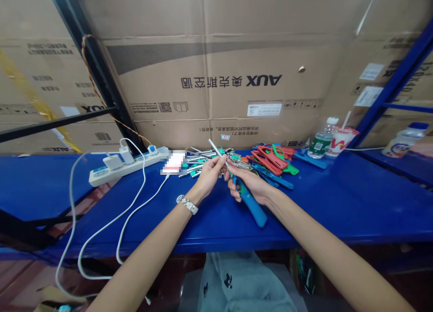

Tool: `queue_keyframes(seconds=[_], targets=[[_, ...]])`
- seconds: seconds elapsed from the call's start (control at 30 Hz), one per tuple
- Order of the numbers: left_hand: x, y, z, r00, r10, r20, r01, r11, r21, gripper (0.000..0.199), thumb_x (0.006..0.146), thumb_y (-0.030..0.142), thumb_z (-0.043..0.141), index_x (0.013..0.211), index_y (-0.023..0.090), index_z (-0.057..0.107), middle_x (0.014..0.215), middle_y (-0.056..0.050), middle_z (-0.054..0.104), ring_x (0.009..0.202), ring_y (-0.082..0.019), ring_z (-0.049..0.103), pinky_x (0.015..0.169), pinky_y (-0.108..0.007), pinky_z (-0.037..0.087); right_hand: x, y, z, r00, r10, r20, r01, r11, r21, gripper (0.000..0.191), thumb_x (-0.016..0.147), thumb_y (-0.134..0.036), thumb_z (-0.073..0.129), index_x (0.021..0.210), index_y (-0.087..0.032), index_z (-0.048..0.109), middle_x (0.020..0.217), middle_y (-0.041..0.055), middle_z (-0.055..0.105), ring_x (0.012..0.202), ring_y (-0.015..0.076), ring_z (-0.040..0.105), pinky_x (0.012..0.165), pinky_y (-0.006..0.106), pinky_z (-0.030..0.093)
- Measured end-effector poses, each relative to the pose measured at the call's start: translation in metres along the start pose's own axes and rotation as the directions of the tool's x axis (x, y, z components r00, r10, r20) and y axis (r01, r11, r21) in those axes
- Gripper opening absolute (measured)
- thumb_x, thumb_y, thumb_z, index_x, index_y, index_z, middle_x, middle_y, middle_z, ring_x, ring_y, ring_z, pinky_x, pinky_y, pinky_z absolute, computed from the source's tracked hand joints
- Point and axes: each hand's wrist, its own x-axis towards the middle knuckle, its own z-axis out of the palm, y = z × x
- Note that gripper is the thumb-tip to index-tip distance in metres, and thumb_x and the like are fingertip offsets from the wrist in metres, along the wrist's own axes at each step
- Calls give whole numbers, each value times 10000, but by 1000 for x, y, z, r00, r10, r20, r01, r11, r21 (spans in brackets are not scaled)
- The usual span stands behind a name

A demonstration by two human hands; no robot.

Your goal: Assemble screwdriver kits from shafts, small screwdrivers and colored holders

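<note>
A blue long-nosed lighter (251,204) slants across the middle of the bench, its handle end toward me. My right hand (248,181) is wrapped round the upper part of the handle. My left hand (211,173) pinches the silver metal tube (213,146) at the front end, its fingertips close to those of the right. The joint between tube and handle is partly hidden by my fingers. Just beyond the hands lies a pile of silver tubes with green parts (196,161). To the right of it are several red handle shells (269,158), with green and blue ones among them.
A white power strip (135,164) with plugs and loose cables lies on the left, near a blurred phone (174,162). A water bottle (320,143), a cup with a straw (340,140) and another bottle (404,140) stand right. Large cartons (203,86) wall the back of the blue bench (338,204).
</note>
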Motion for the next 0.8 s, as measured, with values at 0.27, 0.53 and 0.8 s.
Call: queue_keyframes(seconds=[0.27,0.53,0.8], targets=[[-4,7,0,990,-84,111,85,996,-8,414,770,537,809,807,133,729,626,24,521,575,-87,420,567,-233,344,-1,-3,-3,1000,-12,-27,12,999,-30,313,1042,-443,457,960,-179,605,512,-48,549,362,110,489,360,211,444],[-4,10,-5,976,-149,162,179,966,-186,233,750,311,866,832,138,734,663,8,578,632,-106,524,671,-257,436,0,-5,-5,998,-44,32,42,997,70,377,1050,-459,412,870,-177,586,569,-10,613,405,126,555,395,238,490],[1,13,-9,989,-146,-3,137,932,-335,216,808,293,816,944,151,726,907,-52,711,754,-140,636,703,-255,500,-1,0,-6,994,-98,48,99,995,-23,284,1008,-439,525,889,-185,566,559,-7,633,407,149,604,382,232,504]])
